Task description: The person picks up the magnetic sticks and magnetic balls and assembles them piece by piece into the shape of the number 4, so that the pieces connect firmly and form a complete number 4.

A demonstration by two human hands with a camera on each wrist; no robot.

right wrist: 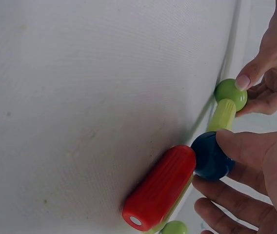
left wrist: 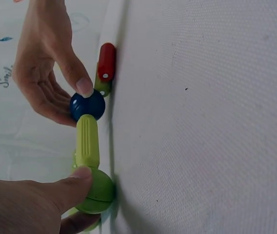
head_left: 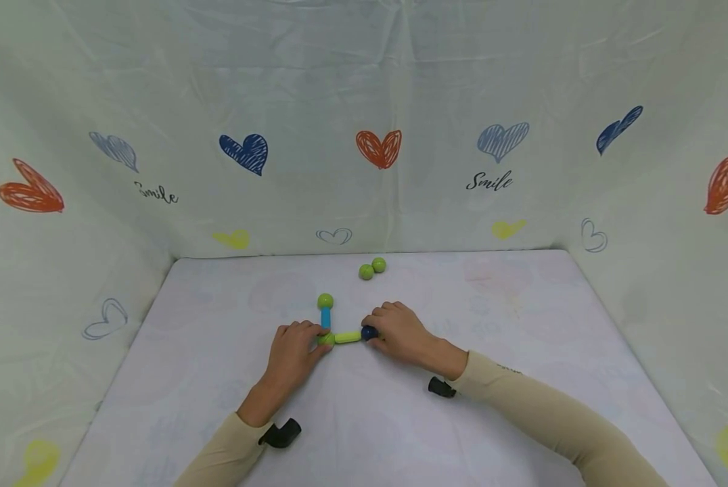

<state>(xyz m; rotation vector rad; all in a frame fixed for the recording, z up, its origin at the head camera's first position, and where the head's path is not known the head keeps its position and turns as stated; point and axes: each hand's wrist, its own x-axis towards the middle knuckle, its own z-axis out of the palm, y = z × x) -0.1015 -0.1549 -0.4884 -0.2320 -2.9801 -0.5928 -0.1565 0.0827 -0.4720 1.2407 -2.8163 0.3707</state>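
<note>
Tabletop (head_left: 400, 433), pale and faintly patterned, is carrying an L-shaped chain (head_left: 341, 337) of balls and rods near its middle. The left hand (head_left: 293, 348) is pinching the green corner ball (head_left: 327, 339) between thumb and fingers. The right hand (head_left: 400, 331) is gripping the blue ball (head_left: 369, 333), thumb on one side and fingers on the other, with its outer fingers spreading loosely. Between these two balls a lime rod (head_left: 348, 337) is lying, its ends meeting both. From the corner ball a blue rod (head_left: 325, 318) is running toward the back, with a green far ball (head_left: 325, 301) sitting at its end.

Beside the blue ball, in the wrist views, a red rod (right wrist: 160, 187) is showing, with a second lime rod (left wrist: 101, 85) peeking out behind it. The right hand is hiding both from the head view, and whether they are joining the blue ball is hard to tell. Farther back, two green loose balls (head_left: 367, 272) are sitting together, well apart from the chain.

Building is looking partway along: two sides are seemingly in place, linking three balls. Seemingly remaining are settling the blue-ball end and perhaps using the loose balls, which no rod is visibly joining.
</note>
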